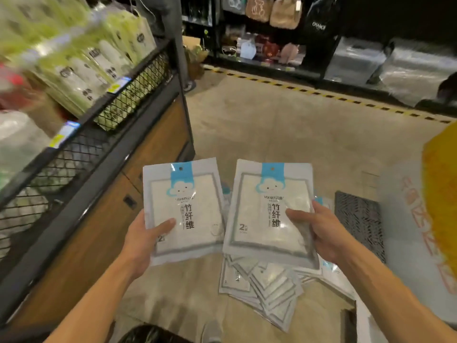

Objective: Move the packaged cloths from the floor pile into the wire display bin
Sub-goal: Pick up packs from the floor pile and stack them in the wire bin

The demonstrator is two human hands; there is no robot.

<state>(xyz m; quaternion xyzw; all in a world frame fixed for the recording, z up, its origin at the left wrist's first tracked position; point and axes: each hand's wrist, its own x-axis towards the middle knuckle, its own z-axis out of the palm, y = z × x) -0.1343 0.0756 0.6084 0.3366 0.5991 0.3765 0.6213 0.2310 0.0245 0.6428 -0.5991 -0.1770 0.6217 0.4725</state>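
Observation:
My left hand (144,240) grips a white packaged cloth (185,204) with a blue cloud label by its lower left corner, thumb on the front. My right hand (319,231) holds a second, identical packet (264,201) by its right edge, thumb across the front. Both packets are held upright above the floor pile (267,285) of several more packets, which lies between my arms. The black wire display bin (128,100) stands at the left on a wooden base, with green and white packs stacked inside it.
A black mesh panel (358,219) lies on the floor to the right of the pile, beside a clear plastic bag with red print (405,219) and something yellow (442,189). Dark shelving with bags (272,33) lines the far side behind yellow-black floor tape. My shoe (211,331) shows below.

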